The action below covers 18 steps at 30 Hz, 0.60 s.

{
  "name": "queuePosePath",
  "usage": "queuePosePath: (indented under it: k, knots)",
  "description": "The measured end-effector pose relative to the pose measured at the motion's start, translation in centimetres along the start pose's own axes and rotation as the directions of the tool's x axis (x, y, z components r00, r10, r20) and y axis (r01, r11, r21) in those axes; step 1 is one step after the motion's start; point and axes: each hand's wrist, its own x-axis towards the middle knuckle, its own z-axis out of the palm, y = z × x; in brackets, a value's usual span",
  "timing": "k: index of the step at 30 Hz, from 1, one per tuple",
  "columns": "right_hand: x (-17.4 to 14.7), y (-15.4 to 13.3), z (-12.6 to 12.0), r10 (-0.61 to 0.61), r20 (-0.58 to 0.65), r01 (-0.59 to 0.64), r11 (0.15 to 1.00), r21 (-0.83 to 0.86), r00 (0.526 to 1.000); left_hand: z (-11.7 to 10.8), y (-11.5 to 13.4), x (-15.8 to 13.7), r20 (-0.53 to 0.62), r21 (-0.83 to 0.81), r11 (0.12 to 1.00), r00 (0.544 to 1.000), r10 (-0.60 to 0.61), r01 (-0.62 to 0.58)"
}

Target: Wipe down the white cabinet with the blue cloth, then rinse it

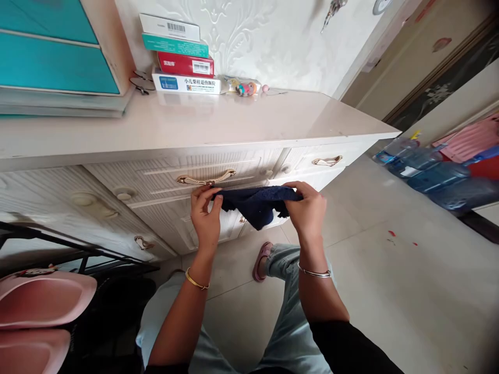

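Observation:
A dark navy cloth hangs stretched between my two hands, its middle sagging to a point. My left hand pinches one end of it, thumb on the near side. At the other end, my right hand grips the fabric with fingers closed. Both hands are in front of a white cabinet's drawers. Just above the left fingertips is a curved gold-and-white drawer handle; whether they touch it I cannot tell.
On the cabinet top stand several stacked medicine boxes and small trinkets. Teal drawers are at the left. Pink slippers sit on a black rack, lower left. Large water bottles stand on the floor at right.

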Motion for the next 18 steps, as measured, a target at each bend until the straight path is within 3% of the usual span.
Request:
queuePosePath:
  k: [2,5,7,8,10,12,13,15,18]
  knots:
    - [0.4,1.3,-1.1,0.077,0.236,-0.091,0.995,0.047,0.969,1.2,0.7,-0.1,-0.038,-0.06,0.998,0.999,-0.021,0.019]
    - [-0.1,2.8,-1.7,0.073,0.591,-0.298,0.909,0.292,0.803,2.4,1.9,0.2,-0.155,-0.302,0.943,0.969,-0.192,0.138]
    - [-0.7,3.3,-1.5,-0.022,0.681,-0.392,0.804,0.448,0.732,2.8,2.6,0.7,-0.203,-0.495,0.84,0.91,-0.361,0.223]
    - [-1.1,3.3,-1.4,-0.068,0.666,-0.391,0.763,0.514,0.743,2.8,3.0,1.0,-0.21,-0.548,0.797,0.881,-0.424,0.253]
    - [-1.6,3.0,-1.1,-0.129,0.537,-0.289,0.727,0.623,0.834,2.6,3.5,1.6,-0.191,-0.566,0.766,0.856,-0.481,0.305]
    - [-1.8,2.4,-1.1,-0.135,0.302,-0.101,0.752,0.652,0.944,2.2,4.0,2.0,-0.157,-0.533,0.778,0.865,-0.477,0.332]
    - [-1.7,2.0,-1.1,-0.139,0.175,-0.001,0.781,0.625,0.975,2.0,4.2,2.1,-0.139,-0.52,0.785,0.873,-0.467,0.337]
    - [-1.2,1.2,-0.9,-0.189,-0.023,0.173,0.835,0.523,0.982,1.8,4.5,1.9,-0.116,-0.498,0.798,0.885,-0.45,0.34]
    - [0.3,0.2,0.5,-0.343,-0.115,0.361,0.856,0.371,0.932,1.5,4.6,1.2,-0.113,-0.463,0.826,0.903,-0.415,0.322]
